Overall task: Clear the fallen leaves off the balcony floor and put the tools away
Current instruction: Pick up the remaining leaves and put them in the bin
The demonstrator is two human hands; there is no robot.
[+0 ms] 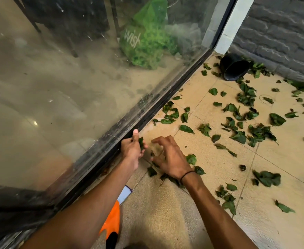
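Green fallen leaves (241, 135) lie scattered over the beige balcony floor tiles (210, 168), thickest toward the right and far side. My left hand (132, 150) is beside the black door track and grips a small bunch of leaves (141, 143), thumb up. My right hand (169, 157) hovers just to its right with fingers spread and curved over the floor, holding nothing that I can see. A few leaves (152, 171) lie under and around my right wrist.
A glass sliding door (66, 87) with a black bottom track (147, 119) runs along the left. Behind the glass sits a green bag (144, 42). A black pot (235, 69) lies tipped in the far corner by a grey brick wall (282, 36). An orange and white object (113, 220) lies below my arms.
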